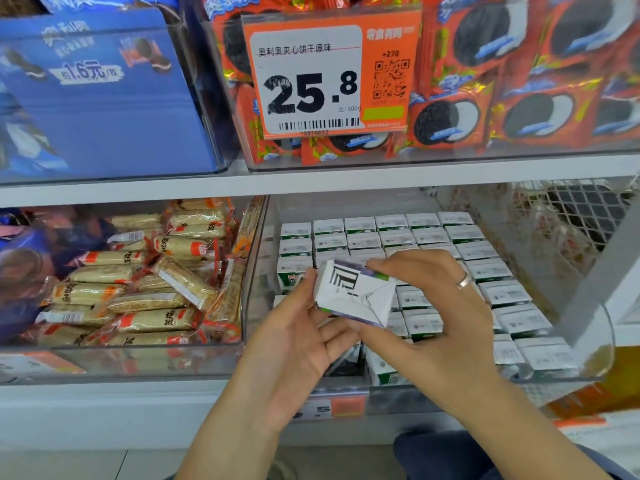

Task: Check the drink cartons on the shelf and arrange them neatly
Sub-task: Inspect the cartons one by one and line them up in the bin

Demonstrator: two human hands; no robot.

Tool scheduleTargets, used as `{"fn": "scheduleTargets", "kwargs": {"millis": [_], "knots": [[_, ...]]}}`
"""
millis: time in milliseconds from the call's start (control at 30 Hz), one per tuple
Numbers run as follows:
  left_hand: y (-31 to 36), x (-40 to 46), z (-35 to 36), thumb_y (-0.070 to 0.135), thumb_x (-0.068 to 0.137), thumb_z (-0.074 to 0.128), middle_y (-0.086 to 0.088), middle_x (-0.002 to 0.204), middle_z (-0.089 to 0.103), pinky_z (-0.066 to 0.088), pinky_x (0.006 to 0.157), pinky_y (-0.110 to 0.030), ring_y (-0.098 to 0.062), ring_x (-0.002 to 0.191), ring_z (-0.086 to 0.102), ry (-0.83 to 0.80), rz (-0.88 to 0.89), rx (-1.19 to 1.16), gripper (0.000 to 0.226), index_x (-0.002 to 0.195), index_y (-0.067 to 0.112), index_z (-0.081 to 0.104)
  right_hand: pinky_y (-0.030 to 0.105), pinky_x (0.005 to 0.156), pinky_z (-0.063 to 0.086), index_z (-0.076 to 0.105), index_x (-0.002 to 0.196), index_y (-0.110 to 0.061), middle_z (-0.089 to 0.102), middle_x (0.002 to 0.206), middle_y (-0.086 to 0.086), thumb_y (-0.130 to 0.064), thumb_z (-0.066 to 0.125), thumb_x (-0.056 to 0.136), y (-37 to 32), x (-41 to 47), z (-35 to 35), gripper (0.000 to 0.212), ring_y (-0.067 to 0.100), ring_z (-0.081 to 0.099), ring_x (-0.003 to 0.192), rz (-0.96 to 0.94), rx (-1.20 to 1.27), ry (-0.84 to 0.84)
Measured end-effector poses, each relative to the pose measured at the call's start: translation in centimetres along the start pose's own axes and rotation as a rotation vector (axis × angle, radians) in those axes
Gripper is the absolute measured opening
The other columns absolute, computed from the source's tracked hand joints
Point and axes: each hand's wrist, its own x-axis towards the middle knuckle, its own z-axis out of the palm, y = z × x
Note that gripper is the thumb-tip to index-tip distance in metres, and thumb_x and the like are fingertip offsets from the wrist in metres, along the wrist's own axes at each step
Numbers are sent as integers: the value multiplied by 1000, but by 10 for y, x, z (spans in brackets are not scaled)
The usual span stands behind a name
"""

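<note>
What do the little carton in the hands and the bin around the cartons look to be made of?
Carton: seemingly coated paperboard, matte white, with sharp folded flaps and creases on its end. Bin: looks like clear hard plastic, glossy; goods show through its walls.

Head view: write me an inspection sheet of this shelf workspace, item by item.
Surface: white shelf carrying clear bins.
Job's things: drink cartons stand in rows in the right bin; one carton is lifted out, tilted, folded end toward the camera.
Clutter: wrapped snack bars heaped loosely in the left bin.
Grippers: left hand and right hand both grip the lifted carton; a ring is on the right hand.
Cables: nothing seen.
Surroundings: cookie packs above, behind an orange price tag reading 25.8; blue box upper left.
</note>
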Motion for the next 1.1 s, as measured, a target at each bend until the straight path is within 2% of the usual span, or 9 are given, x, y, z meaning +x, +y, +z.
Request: {"fn": "scheduleTargets", "kwargs": {"millis": [167,300,433,500,600,733,833,933,1100], "knots": [[5,-4,-1,39,78,57,-15,111,71,59,69,-33,-28,94,71,-56,20,58,39,102,15,76,12,91,38,56,116,-20,57,109,-5,-20,76,72,3,0,-3,49,-5,50,109,-7,1,-32],[14,-7,-2,56,84,56,-9,94,74,57,62,-29,-18,80,71,-73,58,197,45,107,22,74,18,90,44,55,117,-18,57,112,-1,-25,64,86,6,3,-10,33,4,54,107,-150,-45,-83],[15,-2,-3,49,65,69,-1,82,76,58,64,-30,-15,76,73,140,190,260,42,92,17,74,31,75,53,55,120,-27,55,114,-4,-22,58,92,13,3,-13,29,16,61,93,-213,-130,-249],[12,-4,-4,39,67,77,-9,96,75,60,70,-33,-23,87,72,136,286,307,39,98,17,75,35,69,54,54,124,-31,56,113,-7,-8,62,84,17,1,-11,47,14,62,91,-151,-159,-299],[10,-12,1,40,66,82,-1,99,74,56,71,-25,-16,91,70,150,436,391,52,112,21,67,23,78,51,56,123,-32,60,108,-12,4,54,82,19,3,-12,55,4,59,91,52,-53,-293],[9,-13,4,41,63,81,7,94,75,50,67,-13,-5,87,69,148,588,584,48,106,28,63,10,82,45,59,121,-36,63,110,-20,-17,56,89,17,8,-15,38,4,60,101,393,240,-282],[6,-16,2,40,75,71,14,101,72,52,73,-17,-5,97,66,95,606,806,33,106,40,59,13,84,48,52,127,-44,61,119,-24,-40,67,80,11,8,-12,50,3,58,110,468,326,-388],[6,-17,-3,42,82,66,20,105,68,48,81,-14,-1,101,63,34,574,990,31,111,41,56,17,84,49,54,128,-42,64,115,-19,-41,72,75,11,7,-9,56,6,61,107,495,336,-452],[10,-22,-12,48,79,60,25,106,66,46,81,-12,4,101,61,-22,504,1173,36,114,41,54,22,84,51,63,115,-42,68,108,-18,-37,77,70,16,8,-14,47,6,63,101,544,334,-579]]}}
